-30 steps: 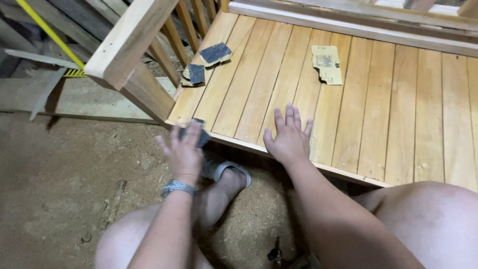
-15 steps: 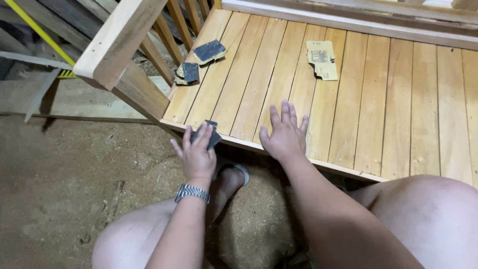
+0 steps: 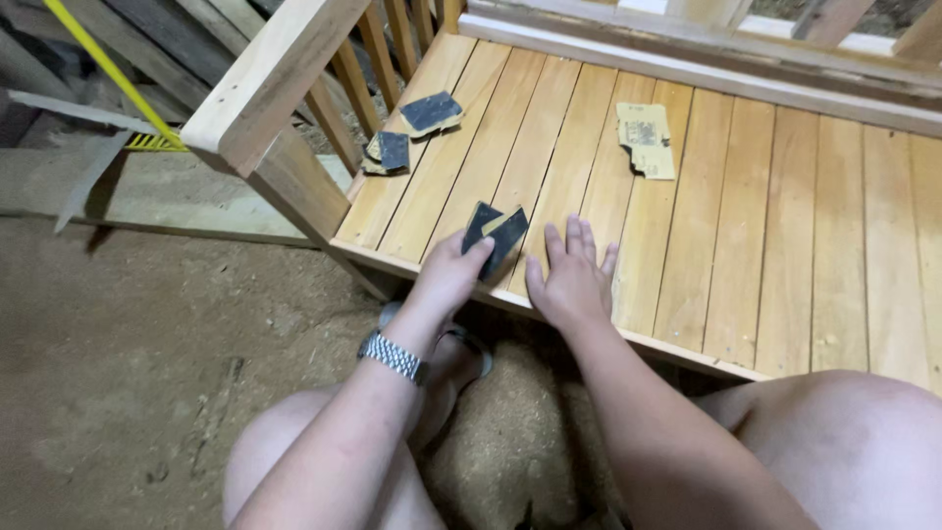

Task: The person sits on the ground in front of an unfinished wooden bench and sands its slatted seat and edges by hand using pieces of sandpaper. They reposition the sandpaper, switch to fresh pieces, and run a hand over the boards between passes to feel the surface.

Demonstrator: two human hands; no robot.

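Observation:
My left hand, with a metal watch on its wrist, holds a folded piece of dark sandpaper against the slatted wooden platform near its front edge. My right hand lies flat, fingers spread, on the slats just right of the sandpaper. Both forearms reach forward from between my bare knees.
Two more dark sandpaper pieces lie at the platform's far left by the railing spindles. A torn tan sheet lies farther back. A wooden rail post stands left; dirt floor and sawdust below, a yellow strip beyond.
My left hand has carried the sandpaper up from the platform's front edge onto the slats, toward my right hand. The right hand stays flat in about the same spot.

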